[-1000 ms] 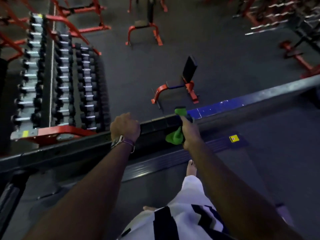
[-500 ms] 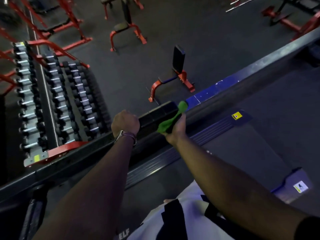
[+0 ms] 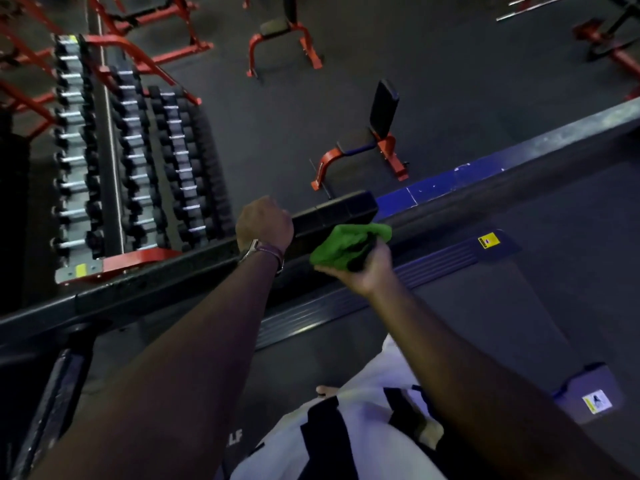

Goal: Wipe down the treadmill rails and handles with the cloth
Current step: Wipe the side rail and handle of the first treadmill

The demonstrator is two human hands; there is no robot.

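A person stands on a treadmill in a dim gym. The left hand (image 3: pixel 265 220) curls its fingers over the black padded side rail (image 3: pixel 332 211). The right hand (image 3: pixel 360 268) grips a bunched green cloth (image 3: pixel 349 242) against the rail's inner face. Risk: the loosely bunched cloth may slip from the grip, or skip the rail's scuffed blue section (image 3: pixel 446 183) beyond.

Dark gym floor (image 3: pixel 450 81), dumbbell rack (image 3: pixel 114 168), red benches (image 3: pixel 363 147) standing on it
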